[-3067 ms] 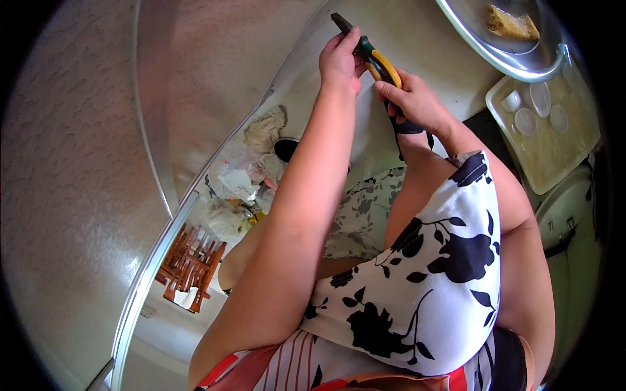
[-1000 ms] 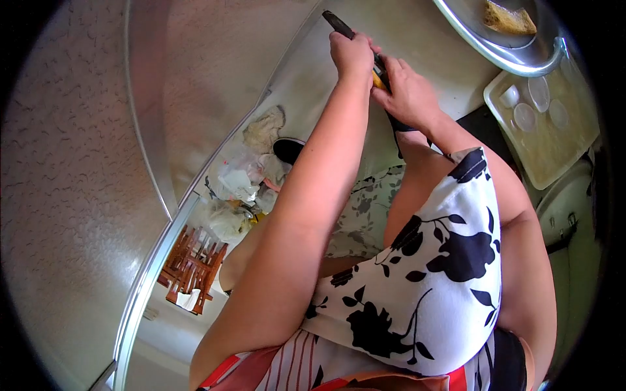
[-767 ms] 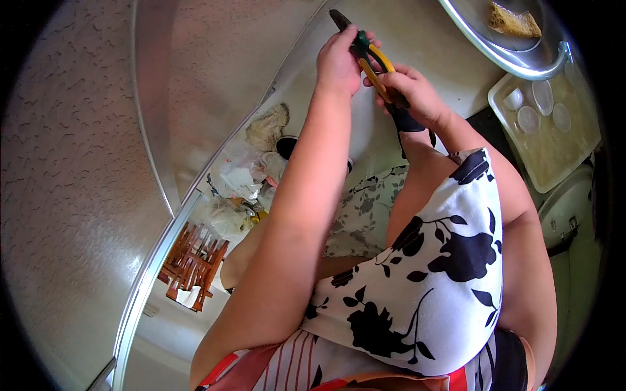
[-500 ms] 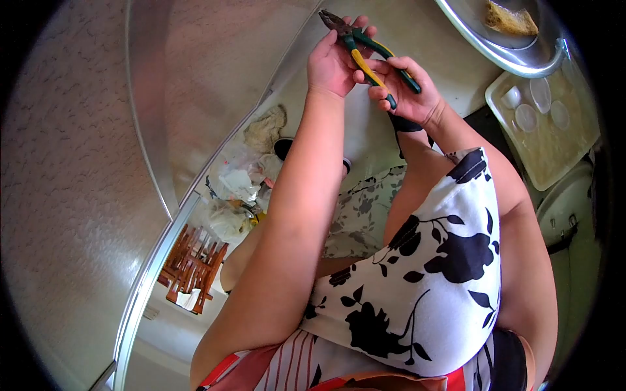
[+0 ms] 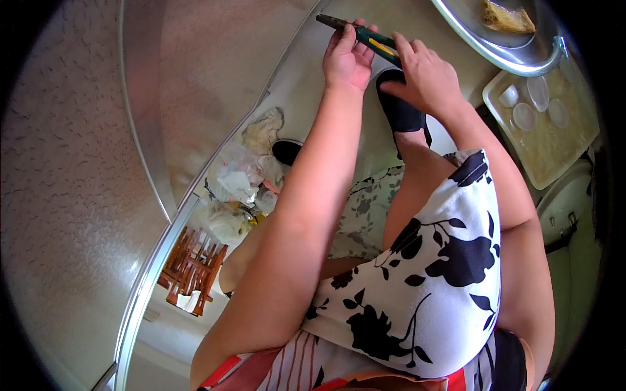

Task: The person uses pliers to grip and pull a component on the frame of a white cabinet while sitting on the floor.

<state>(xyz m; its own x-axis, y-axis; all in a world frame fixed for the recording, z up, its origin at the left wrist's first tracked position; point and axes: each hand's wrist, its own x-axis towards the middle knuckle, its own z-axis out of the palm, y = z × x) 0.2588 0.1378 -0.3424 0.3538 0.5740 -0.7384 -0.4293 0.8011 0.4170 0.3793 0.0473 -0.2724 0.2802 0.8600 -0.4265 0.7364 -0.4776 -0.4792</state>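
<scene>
Dark green and yellow handles mark the pliers (image 5: 374, 43), which lie across the upturned left hand (image 5: 349, 65), held between its thumb and half-curled fingers, with the dark metal nose pointing out past the thumb. The right hand (image 5: 427, 77) is palm down and open, fingertips over the handle ends, thumb spread away from them. Just below the right hand is a black shoe (image 5: 400, 107) on a foot. Farther right of that hand sit a pale tray (image 5: 544, 146) holding small clear lids (image 5: 537, 93) and, beyond, a metal basin (image 5: 466, 44) with a brownish piece (image 5: 507, 19) inside.
</scene>
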